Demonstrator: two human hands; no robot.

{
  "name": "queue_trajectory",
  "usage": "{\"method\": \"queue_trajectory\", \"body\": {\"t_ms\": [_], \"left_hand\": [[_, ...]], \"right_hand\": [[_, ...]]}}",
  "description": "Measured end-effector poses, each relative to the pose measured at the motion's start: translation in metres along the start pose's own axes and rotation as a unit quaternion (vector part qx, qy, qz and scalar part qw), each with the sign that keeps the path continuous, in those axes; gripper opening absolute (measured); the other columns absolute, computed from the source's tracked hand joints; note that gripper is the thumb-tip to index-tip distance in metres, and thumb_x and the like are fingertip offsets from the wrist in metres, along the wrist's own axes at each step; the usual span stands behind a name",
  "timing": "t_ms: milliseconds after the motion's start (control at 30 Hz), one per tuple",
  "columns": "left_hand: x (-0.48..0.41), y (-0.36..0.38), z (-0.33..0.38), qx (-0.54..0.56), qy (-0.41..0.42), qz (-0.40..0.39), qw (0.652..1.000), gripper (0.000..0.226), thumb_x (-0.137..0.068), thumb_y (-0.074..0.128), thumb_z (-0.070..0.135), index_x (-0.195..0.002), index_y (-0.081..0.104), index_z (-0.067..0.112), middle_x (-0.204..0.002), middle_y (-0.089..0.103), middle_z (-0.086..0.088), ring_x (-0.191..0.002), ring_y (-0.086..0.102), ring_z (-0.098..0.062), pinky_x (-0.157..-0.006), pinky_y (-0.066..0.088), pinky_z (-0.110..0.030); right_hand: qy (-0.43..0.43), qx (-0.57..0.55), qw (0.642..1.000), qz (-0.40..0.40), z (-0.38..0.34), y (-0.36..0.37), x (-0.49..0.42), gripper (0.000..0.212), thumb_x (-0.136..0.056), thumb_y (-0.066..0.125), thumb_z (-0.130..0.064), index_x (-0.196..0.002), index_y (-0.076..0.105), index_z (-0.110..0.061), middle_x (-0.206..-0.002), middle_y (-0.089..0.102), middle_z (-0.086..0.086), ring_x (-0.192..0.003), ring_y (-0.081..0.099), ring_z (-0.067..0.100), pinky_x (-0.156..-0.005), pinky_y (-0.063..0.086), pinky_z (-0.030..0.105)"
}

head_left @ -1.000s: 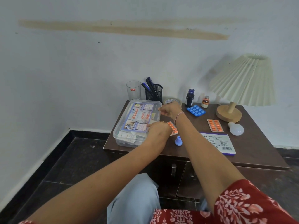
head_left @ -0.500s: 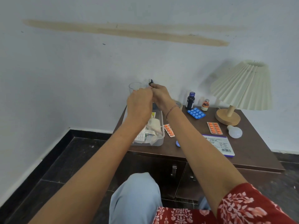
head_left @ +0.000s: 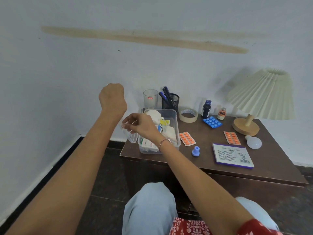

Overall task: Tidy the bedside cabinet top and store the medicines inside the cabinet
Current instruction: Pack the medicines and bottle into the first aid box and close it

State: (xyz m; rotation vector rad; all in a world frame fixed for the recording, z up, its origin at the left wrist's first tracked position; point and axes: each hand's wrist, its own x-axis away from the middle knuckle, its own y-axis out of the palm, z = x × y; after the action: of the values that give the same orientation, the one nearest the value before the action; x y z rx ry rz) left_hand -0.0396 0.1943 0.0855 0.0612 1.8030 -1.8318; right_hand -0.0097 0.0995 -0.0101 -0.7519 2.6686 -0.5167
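While the clear plastic medicine box point(head_left: 169, 110) sits open at the left end of the cabinet top point(head_left: 203, 160), w/ packets & gauze inside, the R hand point(head_left: 144, 126) pinches its clear lid point(head_left: 131, 137), tilted on edge against the box's left wall. L hand point(head_left: 112, 97) is raised further left, fingers curled away from view; can't tell if it holds anything. Just right of the box: orange blister strip point(head_left: 187, 139), blue cap point(head_left: 196, 151) nearer. Far side: tape roll point(head_left: 188, 115), dark bottle point(head_left: 206, 109), small vial point(head_left: 221, 113), blue blister pack point(head_left: 212, 122). Further right: 2nd orange strip point(head_left: 231, 137), Faber-Castell box point(head_left: 232, 155), bulb point(head_left: 253, 142), lamp point(head_left: 260, 94).
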Motion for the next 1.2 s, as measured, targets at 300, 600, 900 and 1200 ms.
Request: {"method": "queue_trajectory", "body": {"t_ms": [300, 600, 900, 1200], "left_hand": [[-0.016, 0.025, -0.023, -0.1, -0.007, -0.026, 0.995, 0.035, -0.068, 0.061, -0.014, -0.055, 0.038, 0.009, -0.057, 0.041, -0.004, -0.066, 0.056, -0.021, -0.045, 0.025, -0.019], [-0.026, 0.073, -0.035, -0.236, 0.122, -0.096, 0.959, 0.022, -0.087, 0.051, 0.001, -0.105, 0.061, 0.007, -0.106, 0.062, -0.006, -0.1, 0.06, -0.022, -0.071, 0.042, -0.027], [-0.026, 0.105, -0.059, -0.136, 0.16, -0.173, 0.962, 0.031, -0.098, 0.04, 0.028, -0.113, 0.058, 0.009, -0.117, 0.06, -0.008, -0.107, 0.058, -0.026, -0.085, 0.046, -0.034], [-0.018, 0.128, -0.066, -0.133, 0.155, -0.184, 0.961, 0.03, -0.097, 0.039, 0.034, -0.115, 0.055, 0.015, -0.113, 0.06, -0.007, -0.102, 0.058, -0.024, -0.077, 0.043, -0.031]], "right_hand": [[-0.066, 0.105, 0.992, 0.007, 0.004, 0.018, 0.015, 0.022, -0.085, 0.068, -0.019, -0.104, 0.072, -0.011, -0.095, 0.073, 0.009, -0.069, 0.057, 0.004, -0.067, 0.043, 0.006], [-0.115, 0.205, 0.972, 0.002, 0.003, 0.04, 0.013, 0.023, -0.086, 0.063, -0.008, -0.107, 0.071, -0.008, -0.1, 0.069, 0.01, -0.079, 0.059, 0.013, -0.073, 0.042, 0.014], [-0.133, 0.227, 0.964, -0.028, 0.017, 0.057, 0.012, 0.025, -0.086, 0.061, -0.007, -0.11, 0.069, -0.005, -0.106, 0.066, 0.01, -0.087, 0.061, 0.017, -0.077, 0.042, 0.014], [-0.127, 0.284, 0.947, -0.082, 0.019, 0.063, 0.011, 0.026, -0.089, 0.059, -0.006, -0.113, 0.068, -0.003, -0.112, 0.065, 0.013, -0.099, 0.063, 0.026, -0.09, 0.049, 0.029]]}}
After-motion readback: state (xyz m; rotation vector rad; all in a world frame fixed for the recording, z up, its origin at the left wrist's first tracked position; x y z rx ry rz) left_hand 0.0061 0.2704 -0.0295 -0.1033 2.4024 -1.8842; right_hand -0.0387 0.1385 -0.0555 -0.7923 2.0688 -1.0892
